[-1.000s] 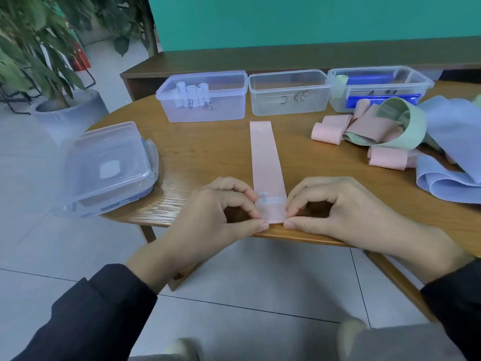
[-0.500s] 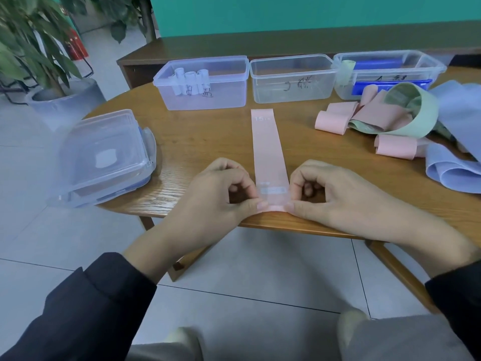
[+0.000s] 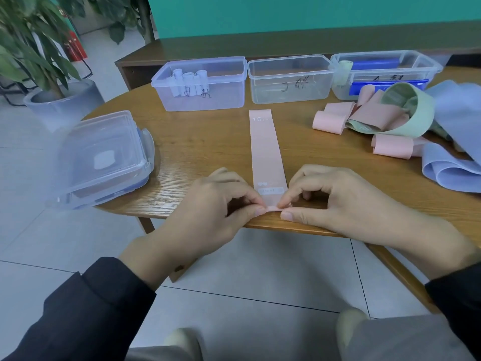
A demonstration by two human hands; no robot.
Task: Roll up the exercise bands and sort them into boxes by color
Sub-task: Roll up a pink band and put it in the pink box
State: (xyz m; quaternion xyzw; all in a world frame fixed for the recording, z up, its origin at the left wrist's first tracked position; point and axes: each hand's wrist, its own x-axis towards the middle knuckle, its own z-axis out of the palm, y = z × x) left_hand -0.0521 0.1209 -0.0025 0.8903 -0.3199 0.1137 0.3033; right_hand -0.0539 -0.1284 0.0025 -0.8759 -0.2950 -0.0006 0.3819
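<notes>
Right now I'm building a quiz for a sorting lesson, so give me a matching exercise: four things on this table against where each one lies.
Things:
1. flat pink band
2. left box
3. green band
4. stack of lids

Places or states:
A. on the table's left edge, overhanging it
B. looped, in the loose pile on the right
C. laid out straight, its near end pinched by the left hand and the right hand
D. holds a few pale rolls standing up

Pairs: 1-C, 2-D, 3-B, 4-A
</notes>
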